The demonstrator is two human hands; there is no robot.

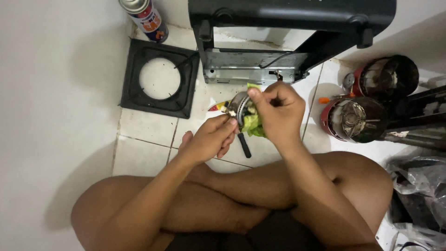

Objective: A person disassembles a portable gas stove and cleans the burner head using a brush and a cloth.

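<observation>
I sit cross-legged on a white tiled floor. My left hand (211, 138) grips a small round metal burner part (238, 106) from below by its stubby end. My right hand (276, 111) presses a green cloth (253, 124) against that part, thumb on top of it. A black-handled tool (243, 145) lies on the floor just under my hands.
An upturned black stove body (288, 18) with a bare metal underside (253, 67) stands ahead. A square black pan support (158, 79) lies at the left, a spray can (146, 17) beyond it. Two red round burner housings (355, 118) and a plastic bag (418, 186) are at the right.
</observation>
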